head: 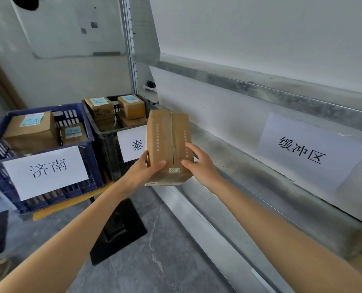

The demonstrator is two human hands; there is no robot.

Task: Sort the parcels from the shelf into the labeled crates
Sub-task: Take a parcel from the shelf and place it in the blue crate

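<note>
A brown cardboard parcel (pixel 167 136) with a taped centre seam is held upright in the air between both hands, just left of the metal shelf (pixel 250 166). My left hand (pixel 143 169) grips its lower left edge, thumb across the front. My right hand (pixel 199 161) grips its lower right edge. Behind it stand a blue crate (pixel 91 144) with a paper label 济南 and a black crate (pixel 104 140) whose label is partly hidden by the parcel. Both crates hold several brown parcels with blue stickers.
The shelf's back wall carries a paper sign (pixel 309 153) reading 缓冲区. The crates sit on a low wooden board (pixel 70 204) above a black stand (pixel 121 229). A white board (pixel 66 26) hangs on the wall. The floor is grey.
</note>
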